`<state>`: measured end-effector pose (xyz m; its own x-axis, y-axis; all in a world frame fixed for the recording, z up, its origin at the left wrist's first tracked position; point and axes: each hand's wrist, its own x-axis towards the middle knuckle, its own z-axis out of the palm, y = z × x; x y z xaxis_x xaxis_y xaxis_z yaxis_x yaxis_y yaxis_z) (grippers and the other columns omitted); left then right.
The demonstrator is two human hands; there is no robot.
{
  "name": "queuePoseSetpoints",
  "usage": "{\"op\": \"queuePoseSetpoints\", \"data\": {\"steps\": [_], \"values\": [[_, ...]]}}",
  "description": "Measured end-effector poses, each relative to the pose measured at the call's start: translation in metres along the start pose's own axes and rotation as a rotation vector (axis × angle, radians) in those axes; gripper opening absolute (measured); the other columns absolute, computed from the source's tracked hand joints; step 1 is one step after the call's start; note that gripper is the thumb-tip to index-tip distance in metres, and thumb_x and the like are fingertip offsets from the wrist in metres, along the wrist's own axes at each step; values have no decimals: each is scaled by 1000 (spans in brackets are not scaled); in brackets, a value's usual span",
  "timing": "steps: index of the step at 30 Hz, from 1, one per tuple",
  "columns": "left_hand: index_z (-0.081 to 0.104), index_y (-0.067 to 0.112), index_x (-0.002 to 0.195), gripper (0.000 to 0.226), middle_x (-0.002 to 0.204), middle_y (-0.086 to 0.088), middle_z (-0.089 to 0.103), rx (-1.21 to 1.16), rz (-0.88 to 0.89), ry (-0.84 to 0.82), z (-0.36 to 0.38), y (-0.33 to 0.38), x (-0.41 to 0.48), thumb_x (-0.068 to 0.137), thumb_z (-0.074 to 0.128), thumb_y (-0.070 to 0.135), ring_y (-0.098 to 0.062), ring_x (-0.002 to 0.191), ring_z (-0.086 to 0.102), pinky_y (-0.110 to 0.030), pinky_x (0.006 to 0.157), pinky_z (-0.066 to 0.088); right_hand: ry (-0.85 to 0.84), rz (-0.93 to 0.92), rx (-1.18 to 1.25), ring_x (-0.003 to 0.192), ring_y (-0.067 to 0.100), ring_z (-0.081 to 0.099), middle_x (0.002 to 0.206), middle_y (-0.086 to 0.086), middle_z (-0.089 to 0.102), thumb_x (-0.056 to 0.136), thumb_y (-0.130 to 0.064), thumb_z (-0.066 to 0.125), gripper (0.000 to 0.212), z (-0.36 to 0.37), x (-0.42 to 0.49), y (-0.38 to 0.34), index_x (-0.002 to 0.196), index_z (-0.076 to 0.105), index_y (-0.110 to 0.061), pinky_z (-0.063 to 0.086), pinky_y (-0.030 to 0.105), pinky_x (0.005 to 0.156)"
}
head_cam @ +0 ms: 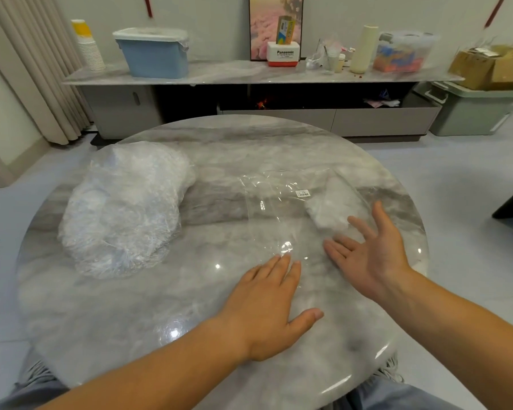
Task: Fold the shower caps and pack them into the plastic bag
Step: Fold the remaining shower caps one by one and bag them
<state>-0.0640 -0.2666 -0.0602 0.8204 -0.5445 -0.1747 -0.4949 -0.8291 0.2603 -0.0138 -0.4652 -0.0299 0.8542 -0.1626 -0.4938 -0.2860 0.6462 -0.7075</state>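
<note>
Our left hand point(267, 309) lies flat at the near edge of the plastic bag point(279, 208), our right hand point(370, 255) spread open, empty, beside folded caps point(329, 208) inside; shower caps point(122, 211) heap left on the worktop point(131, 306)

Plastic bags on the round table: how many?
2. A bulging bag of loose caps at the left of the table; a flat clear bag with a barcode label centre-right, white folded caps at its right end. None seems hidden.

Head-worn view, down over table point(190, 306)
</note>
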Motion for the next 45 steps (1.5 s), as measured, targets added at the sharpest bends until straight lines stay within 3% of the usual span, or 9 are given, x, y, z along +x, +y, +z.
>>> {"op": "queuePoseSetpoints", "data": {"steps": [5, 8, 12, 16, 24, 29, 33, 37, 45], "values": [[2, 31, 161, 81, 167, 0, -17, -22, -22, -28, -1, 5, -1, 95, 23, 74, -13, 152, -22, -36, 124, -6, 121, -40, -143, 121, 40, 59, 127, 26, 56, 96, -52, 60, 57, -15, -37, -2, 121, 53, -1, 47, 48, 108], [31, 40, 152, 68, 167, 1, -17, -190, -21, 4, -3, 7, -5, 93, 37, 73, -11, 150, -26, -42, 126, -2, 134, -86, -361, 90, 28, 69, 93, 14, 65, 102, -41, 54, 37, -9, -56, 3, 92, 59, -6, 56, 41, 81], [49, 33, 121, 42, 164, 11, 17, -476, -71, 208, -18, -4, -22, 93, 50, 64, -8, 153, 7, -29, 121, 19, -29, -189, -584, 68, 26, 67, 70, 11, 68, 104, -36, 50, 40, 22, -76, 13, 80, 61, -6, 51, 37, 63], [53, 25, 124, 41, 133, 8, 50, -322, -262, 317, -33, -57, -50, 98, 46, 57, -18, 123, 50, -32, 103, 39, -334, -238, -815, 76, 29, 71, 81, 15, 74, 104, -32, 49, 39, 58, -83, 32, 89, 68, -3, 56, 45, 76], [43, 29, 149, 54, 168, -10, 6, -33, -564, 189, -48, -155, -109, 104, 31, 54, -23, 155, -1, -37, 124, -1, -624, -156, -1337, 117, 29, 59, 122, 13, 66, 101, -50, 48, 52, 111, -66, 98, 112, 67, -3, 48, 48, 105], [53, 23, 136, 52, 156, -3, 36, 22, -461, 109, -34, -180, -115, 102, 32, 56, -21, 148, 25, -37, 123, 13, -545, -53, -1169, 117, 9, 56, 120, -12, 61, 101, -50, 50, 40, 153, -43, 131, 123, 69, -23, 43, 30, 104], [50, 18, 137, 71, 143, 2, 46, 38, -360, 191, -29, -176, -128, 92, 18, 64, -17, 136, 38, -30, 116, 24, -471, 27, -1064, 127, 14, 50, 131, -7, 57, 102, -54, 45, 39, 176, -26, 149, 119, 70, -29, 40, 35, 107], [41, 20, 149, 58, 152, 6, 39, 5, -279, 233, -25, -170, -143, 101, 32, 53, -14, 141, 32, -27, 118, 20, -388, -5, -1018, 98, 15, 63, 106, 0, 72, 101, -49, 50, 39, 182, -22, 151, 99, 76, -20, 43, 30, 81], [50, 30, 140, 54, 148, 11, 40, -91, -158, 291, -24, -155, -158, 96, 45, 60, -9, 137, 36, -25, 116, 27, -336, -130, -1009, 64, 21, 67, 73, 12, 70, 103, -22, 52, 36, 155, -57, 117, 89, 73, 3, 61, 42, 79]]}}
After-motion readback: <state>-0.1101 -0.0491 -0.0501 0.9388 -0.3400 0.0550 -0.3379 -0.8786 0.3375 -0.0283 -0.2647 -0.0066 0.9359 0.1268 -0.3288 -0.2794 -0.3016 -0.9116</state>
